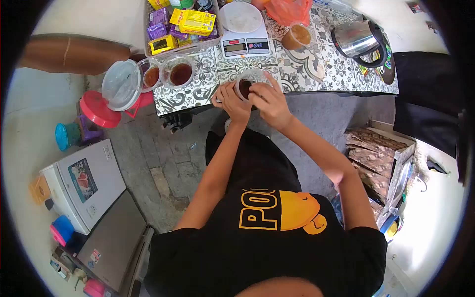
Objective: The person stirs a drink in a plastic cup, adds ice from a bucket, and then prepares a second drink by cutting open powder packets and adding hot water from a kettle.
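Near the front edge of the patterned table, a clear plastic cup (251, 76) with dark brown liquid stands between my hands. My left hand (231, 101) is closed around the cup's left and near side. On the right, my right hand (269, 100) has its fingers bent over the rim and side of the same cup. Whether those fingers also pinch something small cannot be made out. Two more clear containers of reddish-brown liquid, a larger cup (180, 72) and a smaller one (151, 77), stand to the left.
Behind the cup is a white kitchen scale (245, 43), beside a basket (184, 50) of yellow and purple packets. A container of amber liquid (296, 37), an orange plastic bag (289, 11) and a steel kettle (357, 39) are farther right. A clear tub (118, 86) sits at the left edge.
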Tool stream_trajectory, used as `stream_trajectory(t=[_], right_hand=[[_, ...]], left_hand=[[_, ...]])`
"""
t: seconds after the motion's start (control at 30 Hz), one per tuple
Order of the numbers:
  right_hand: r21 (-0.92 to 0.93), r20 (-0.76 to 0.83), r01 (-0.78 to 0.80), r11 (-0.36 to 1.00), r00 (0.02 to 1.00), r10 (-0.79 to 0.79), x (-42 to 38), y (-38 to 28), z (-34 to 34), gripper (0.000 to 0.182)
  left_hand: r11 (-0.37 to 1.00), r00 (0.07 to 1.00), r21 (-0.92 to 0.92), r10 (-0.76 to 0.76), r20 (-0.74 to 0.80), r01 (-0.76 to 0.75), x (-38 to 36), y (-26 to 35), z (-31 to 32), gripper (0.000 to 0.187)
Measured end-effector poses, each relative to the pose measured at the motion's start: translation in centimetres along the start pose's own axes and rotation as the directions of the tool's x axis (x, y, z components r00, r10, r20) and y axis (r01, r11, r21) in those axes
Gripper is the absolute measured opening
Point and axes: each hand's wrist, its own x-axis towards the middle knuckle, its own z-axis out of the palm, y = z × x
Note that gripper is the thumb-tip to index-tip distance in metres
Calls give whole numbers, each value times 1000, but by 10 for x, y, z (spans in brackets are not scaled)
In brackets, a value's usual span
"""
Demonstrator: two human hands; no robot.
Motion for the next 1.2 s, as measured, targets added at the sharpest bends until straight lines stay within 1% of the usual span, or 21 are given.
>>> stream_trajectory(t=[0.03,0.07,0.2,0.3,0.33,0.4,0.43,0.47,0.5,0.53,0.6,0.63,0.7,0.77,0.8,0.87,1.03,1.1,1.17,1.2], right_hand=[[0,-56,-96,995,994,95,3,0,1,17],[11,-80,-121,993,989,122,5,-3,2,15],[-37,-111,-51,998,993,46,0,-10,6,12],[-41,-148,-40,998,988,34,-5,-9,8,13],[-44,-150,-41,998,988,34,-6,-10,9,13],[-7,-162,-63,998,985,62,-6,-15,13,15],[-9,-167,-66,998,984,64,-6,-18,12,15],[28,-171,-99,995,980,103,-7,-22,11,15],[67,-173,-130,989,975,140,-7,-25,9,16],[68,-175,-131,989,974,141,-8,-28,8,16],[73,-124,-157,985,978,166,-13,-34,3,16],[71,-124,-161,984,978,168,-15,-34,3,16],[17,-110,-153,988,982,154,-19,-33,5,15],[6,-108,-151,989,983,151,-25,-30,9,16],[-5,-103,-149,989,984,147,-26,-29,10,16],[-13,-110,-132,991,985,129,-27,-28,14,17],[-33,-153,-107,994,983,101,-23,-22,21,17],[-71,-160,-70,995,985,58,-21,-21,26,16],[-73,-171,-58,996,984,45,-21,-23,24,15],[-74,-179,-49,996,983,36,-20,-24,23,14]], left_hand=[[1000,1000,1,0,-2,0,0,2,0,44],[1000,1000,5,-4,-16,4,1,3,1,43],[999,999,39,-34,-28,35,-1,-2,8,36],[998,999,54,-39,-15,39,-4,-5,11,32],[997,998,58,-45,-39,47,-3,-3,11,32],[997,997,61,-46,-59,50,-6,-4,14,32],[997,998,49,-57,-26,58,-7,-8,16,32],[997,998,39,-69,7,68,-8,-11,18,32],[997,998,40,-66,7,65,-6,-9,15,32],[997,999,60,-50,-16,51,-5,-6,12,33],[996,999,79,-34,-30,37,-6,-3,9,33],[997,998,49,-51,-27,52,-6,-4,10,34],[998,998,19,-66,-22,67,-8,-5,13,34],[993,995,-60,-100,-14,99,-11,-9,16,35],[994,995,-59,-98,-14,97,-11,-9,15,35],[999,999,-18,-40,-17,40,-10,-8,12,36],[998,999,42,-43,-12,44,-7,-2,9,39],[997,999,52,-50,-4,50,-7,1,9,39],[999,999,52,11,-39,-9,-2,3,5,37],[998,999,55,14,-46,-11,-3,0,6,37]])
